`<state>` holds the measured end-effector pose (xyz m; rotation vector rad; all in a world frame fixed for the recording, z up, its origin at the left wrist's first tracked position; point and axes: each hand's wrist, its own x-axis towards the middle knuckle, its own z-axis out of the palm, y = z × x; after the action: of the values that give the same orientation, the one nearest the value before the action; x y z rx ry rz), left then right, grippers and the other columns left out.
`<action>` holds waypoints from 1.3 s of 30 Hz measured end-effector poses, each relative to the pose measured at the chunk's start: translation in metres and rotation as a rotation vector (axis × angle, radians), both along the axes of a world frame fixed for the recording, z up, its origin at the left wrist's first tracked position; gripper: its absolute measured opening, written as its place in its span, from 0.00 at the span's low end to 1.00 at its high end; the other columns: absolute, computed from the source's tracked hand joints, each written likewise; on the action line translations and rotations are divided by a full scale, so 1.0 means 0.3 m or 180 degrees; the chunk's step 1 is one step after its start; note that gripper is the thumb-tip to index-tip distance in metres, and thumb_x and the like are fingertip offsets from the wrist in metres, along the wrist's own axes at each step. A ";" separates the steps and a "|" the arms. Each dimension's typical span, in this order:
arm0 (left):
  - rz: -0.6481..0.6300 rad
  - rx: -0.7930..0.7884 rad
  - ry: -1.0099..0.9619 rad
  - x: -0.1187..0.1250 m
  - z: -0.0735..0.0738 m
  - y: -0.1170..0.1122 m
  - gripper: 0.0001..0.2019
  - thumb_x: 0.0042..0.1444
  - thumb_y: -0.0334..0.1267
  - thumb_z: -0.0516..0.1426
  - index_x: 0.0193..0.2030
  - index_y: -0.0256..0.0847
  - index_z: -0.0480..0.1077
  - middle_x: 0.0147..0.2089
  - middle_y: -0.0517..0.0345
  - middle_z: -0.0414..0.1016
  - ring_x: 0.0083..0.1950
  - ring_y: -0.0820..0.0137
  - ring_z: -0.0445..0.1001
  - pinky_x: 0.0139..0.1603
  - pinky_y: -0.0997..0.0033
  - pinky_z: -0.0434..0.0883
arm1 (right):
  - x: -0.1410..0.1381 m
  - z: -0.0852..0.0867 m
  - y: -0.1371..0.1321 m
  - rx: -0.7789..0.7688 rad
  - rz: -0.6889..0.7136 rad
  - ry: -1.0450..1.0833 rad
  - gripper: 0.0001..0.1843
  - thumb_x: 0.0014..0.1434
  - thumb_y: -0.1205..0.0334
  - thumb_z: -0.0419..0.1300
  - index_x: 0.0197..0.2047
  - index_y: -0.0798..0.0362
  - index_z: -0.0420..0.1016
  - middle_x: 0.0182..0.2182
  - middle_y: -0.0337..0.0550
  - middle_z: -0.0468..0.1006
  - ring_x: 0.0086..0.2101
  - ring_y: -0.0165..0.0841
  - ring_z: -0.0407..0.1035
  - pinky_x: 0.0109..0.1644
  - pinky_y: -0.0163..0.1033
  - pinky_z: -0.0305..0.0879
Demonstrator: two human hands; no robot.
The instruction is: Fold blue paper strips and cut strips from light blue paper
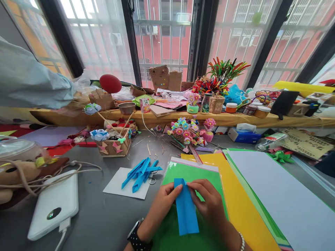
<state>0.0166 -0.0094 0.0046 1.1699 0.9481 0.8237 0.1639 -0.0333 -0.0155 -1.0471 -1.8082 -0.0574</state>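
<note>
Work surface: gray table, set before barred windows. Blue paper strip is positioned over the green sheet, long axis running near to far (far end angled slightly left). Left hand and right hand pinch its far portion.

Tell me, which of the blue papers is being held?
The wide blue strip between the left hand and right hand; the narrower folded blue pieces lie piled on a white square.
</note>
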 end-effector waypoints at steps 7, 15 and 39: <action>0.0093 -0.0051 0.0062 0.000 0.008 -0.007 0.20 0.40 0.53 0.57 0.17 0.38 0.59 0.17 0.68 0.50 0.21 0.77 0.50 0.23 0.76 0.52 | 0.004 0.006 -0.003 0.0506 -0.0078 -0.0639 0.09 0.54 0.73 0.54 0.39 0.56 0.69 0.29 0.46 0.73 0.30 0.34 0.65 0.31 0.38 0.66; 0.0111 -0.0040 0.0214 0.000 0.007 -0.003 0.21 0.40 0.53 0.56 0.15 0.39 0.55 0.17 0.68 0.48 0.21 0.78 0.48 0.22 0.76 0.48 | 0.012 0.011 -0.012 0.0682 -0.0255 -0.1289 0.11 0.54 0.74 0.53 0.40 0.56 0.71 0.30 0.47 0.74 0.29 0.35 0.66 0.31 0.40 0.64; -0.0032 0.0468 0.0782 -0.014 -0.001 0.010 0.19 0.44 0.52 0.52 0.16 0.39 0.55 0.18 0.66 0.47 0.23 0.76 0.48 0.23 0.75 0.48 | -0.002 0.059 -0.002 -0.0939 0.0117 0.0468 0.08 0.57 0.63 0.51 0.34 0.53 0.71 0.29 0.44 0.72 0.28 0.31 0.66 0.28 0.34 0.64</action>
<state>0.0123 -0.0064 0.0045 1.4258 1.0950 0.7627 0.1634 -0.0339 0.0021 -1.1899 -1.7338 0.3096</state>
